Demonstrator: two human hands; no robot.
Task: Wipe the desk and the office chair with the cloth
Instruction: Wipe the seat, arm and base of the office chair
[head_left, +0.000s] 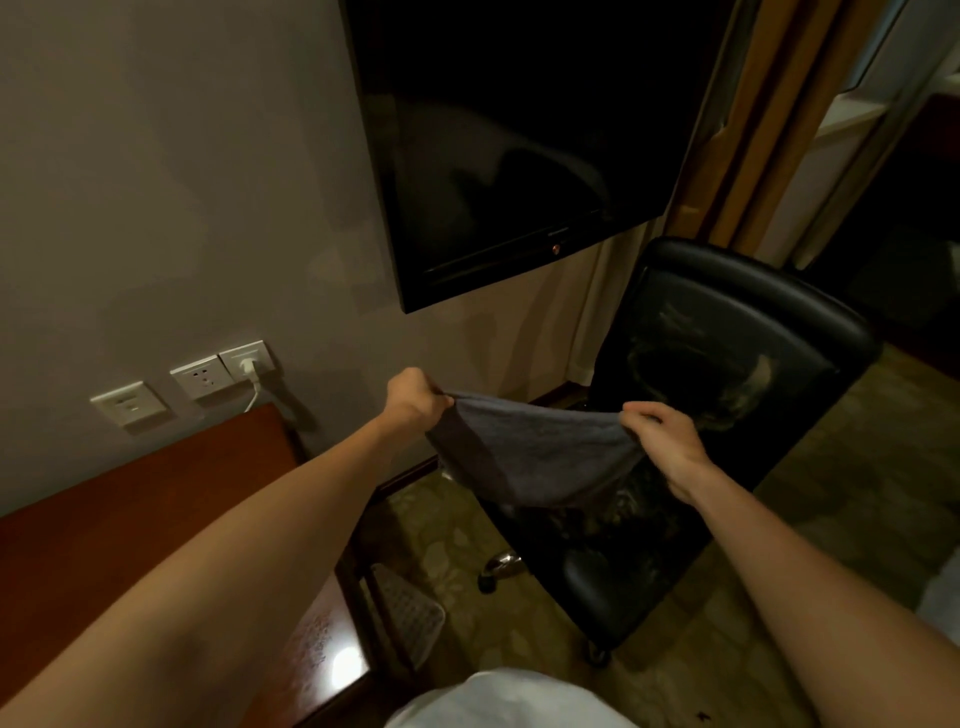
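we hold the grey cloth stretched in the air between both hands. our left hand pinches its upper left corner, fingers curled round the hem. our right hand grips the upper right corner the same way. the cloth hangs from that top edge, clear of the desk and in front of the black office chair. in this dim light we cannot tell whether its lower edge touches the seat. the chair stands on patterned carpet just beyond the desk's right-hand end. the reddish wooden desk lies under our left forearm. above its far edge three wall sockets sit in a row, with a white plug in the rightmost. a dark wall-mounted television hangs above the chair.
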